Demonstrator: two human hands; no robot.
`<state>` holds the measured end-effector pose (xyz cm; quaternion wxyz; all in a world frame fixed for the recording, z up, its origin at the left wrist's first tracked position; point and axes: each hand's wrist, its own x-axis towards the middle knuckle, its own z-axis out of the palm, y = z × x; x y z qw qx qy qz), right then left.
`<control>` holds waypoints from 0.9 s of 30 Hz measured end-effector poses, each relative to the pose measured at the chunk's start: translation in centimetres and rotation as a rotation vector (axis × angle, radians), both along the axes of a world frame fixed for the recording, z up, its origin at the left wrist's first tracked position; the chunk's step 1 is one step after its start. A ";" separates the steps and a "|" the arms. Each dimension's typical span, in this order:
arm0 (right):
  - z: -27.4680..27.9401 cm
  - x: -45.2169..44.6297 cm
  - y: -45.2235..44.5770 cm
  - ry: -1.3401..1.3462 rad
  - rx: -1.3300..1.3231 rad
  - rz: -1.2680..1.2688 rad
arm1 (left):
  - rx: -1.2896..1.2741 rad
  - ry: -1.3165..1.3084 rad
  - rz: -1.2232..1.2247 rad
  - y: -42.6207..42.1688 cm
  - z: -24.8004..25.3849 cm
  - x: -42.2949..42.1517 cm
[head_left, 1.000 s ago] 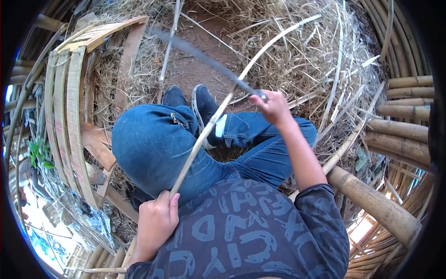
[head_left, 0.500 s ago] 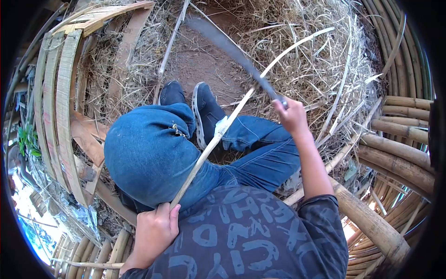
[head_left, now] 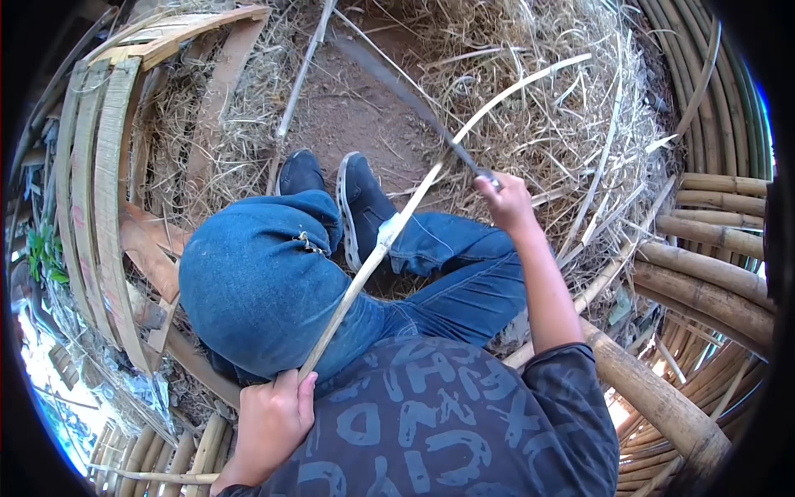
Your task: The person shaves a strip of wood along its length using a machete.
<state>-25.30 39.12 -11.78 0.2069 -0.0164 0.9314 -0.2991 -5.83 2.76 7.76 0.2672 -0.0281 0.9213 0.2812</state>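
A pale bamboo strip (head_left: 358, 283) runs from my left hand (head_left: 272, 416) up across the raised knee and bends away to the upper right. My left hand is closed round its lower end. My right hand (head_left: 507, 203) is wrapped round the handle of a long knife (head_left: 418, 106), whose blade is partly blurred. The blade crosses the strip near a darker spot on it, just up and left of my right hand. The knife's handle is mostly hidden in my fingers.
A slatted wooden crate (head_left: 106, 190) stands at the left. Straw and shavings (head_left: 530, 108) cover the ground beyond the shoes (head_left: 362, 195). Thick bamboo poles (head_left: 654, 389) lie at the right, beside a wall of bamboo (head_left: 720, 236).
Over the last second the blade and my right hand have shifted along the strip, down and slightly right. My left hand still grips the lower end. The view has moved a little.
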 end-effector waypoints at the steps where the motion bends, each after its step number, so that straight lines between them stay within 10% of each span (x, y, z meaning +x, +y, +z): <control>1: -0.9 -0.9 1.7 -0.087 0.007 -0.003 | -0.013 -0.018 -0.005 0.1 0.2 -0.1; 9: 5.6 1.0 -3.5 0.091 0.120 0.073 | 0.048 0.029 -0.013 -0.3 -0.8 0.6; 27: -0.8 -0.6 4.7 0.169 0.310 -0.038 | 0.113 0.008 0.032 -1.0 -0.7 0.6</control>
